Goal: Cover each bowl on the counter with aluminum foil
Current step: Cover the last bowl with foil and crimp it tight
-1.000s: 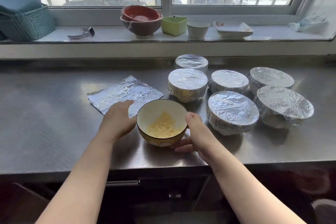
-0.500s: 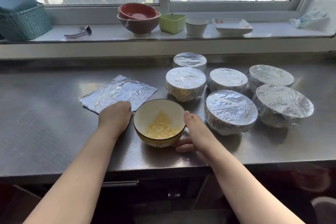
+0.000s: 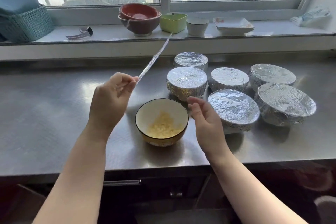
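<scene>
Your left hand (image 3: 111, 102) pinches one edge of the foil sheet (image 3: 154, 58), which is lifted off the counter (image 3: 45, 114) and seen edge-on, slanting up toward the windowsill. Your right hand (image 3: 203, 120) hovers with fingers loosely spread just right of the uncovered bowl (image 3: 161, 122), touching nothing. Half a second ago the foil lay flat under your left hand and your right hand cupped the bowl.

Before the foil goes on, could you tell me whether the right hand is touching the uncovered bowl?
Apart: the head view shows counter between the right hand and the uncovered bowl.
</scene>
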